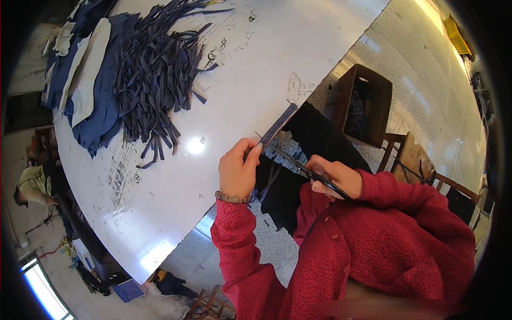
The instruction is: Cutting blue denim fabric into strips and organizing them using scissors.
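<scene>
My left hand [238, 168], with a bracelet at its wrist, pinches a narrow dark navy fabric strip [280, 121] near the table's edge. In my right hand [336, 181] are black-handled scissors [290, 160], their blades reaching up beside the strip's lower end by my left fingers. A large pile of cut navy strips [154, 74] lies on the white table [224, 96], next to layered blue fabric pieces [101, 133] and cream pattern-like pieces [90, 74]. Loose strips [269, 178] hang below my hands.
An open brown box [362, 106] holding dark strips stands beyond the table's edge, beside a wooden chair [408, 154]. A yellow crate [457, 34] sits at the far right. Another person [34, 186] bends over at the far left. Dark clothing [176, 285] lies near another chair at the bottom.
</scene>
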